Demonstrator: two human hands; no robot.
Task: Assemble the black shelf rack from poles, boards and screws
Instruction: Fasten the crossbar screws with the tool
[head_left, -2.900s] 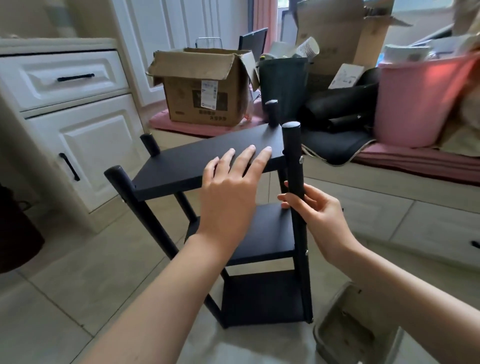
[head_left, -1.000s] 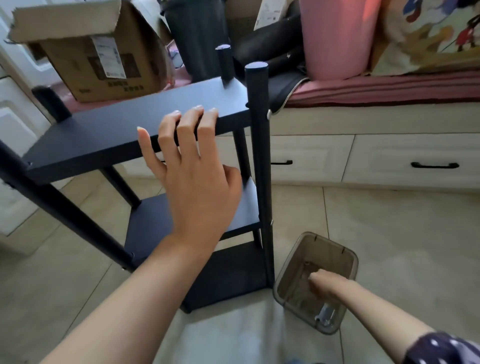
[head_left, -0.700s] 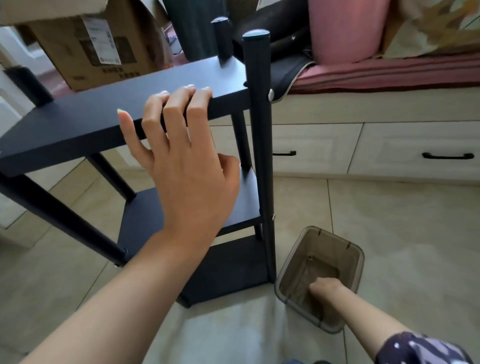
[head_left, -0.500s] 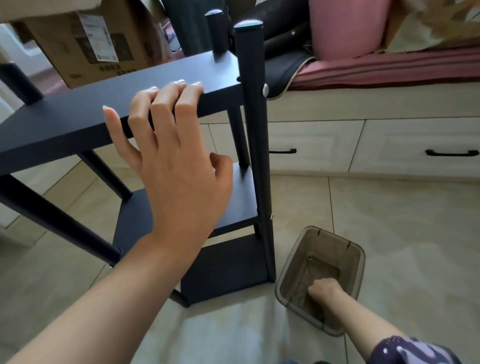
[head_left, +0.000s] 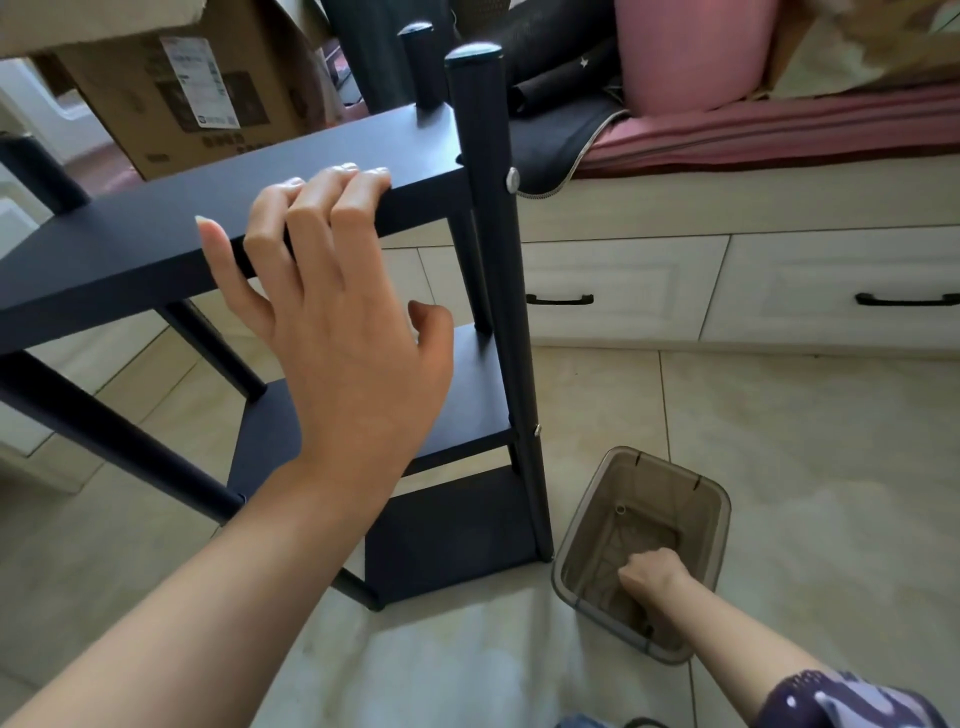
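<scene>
The black shelf rack stands on the tiled floor with a top board (head_left: 156, 244), a middle board (head_left: 467, 395) and a bottom board (head_left: 447, 535) between black poles. A silver screw (head_left: 512, 179) shows on the front right pole (head_left: 498, 260) at top-board height. My left hand (head_left: 353, 353) holds the top board's front edge, fingers hooked over it, thumb free below. My right hand (head_left: 652, 574) is down inside a smoky plastic bin (head_left: 719, 519) beside the rack's foot, its fingers curled and hidden. A small metal part (head_left: 620, 510) lies on the bin's floor.
White drawers with black handles (head_left: 623, 291) run under a bench with a pink cushion (head_left: 779, 135). A cardboard box (head_left: 197, 88), dark bags and a pink tub (head_left: 691, 52) sit behind the rack. Bare floor tiles lie to the right.
My right hand left the front pole and went down into the bin, where it has shifted toward the near end. My left hand slid from the board's top to its front edge.
</scene>
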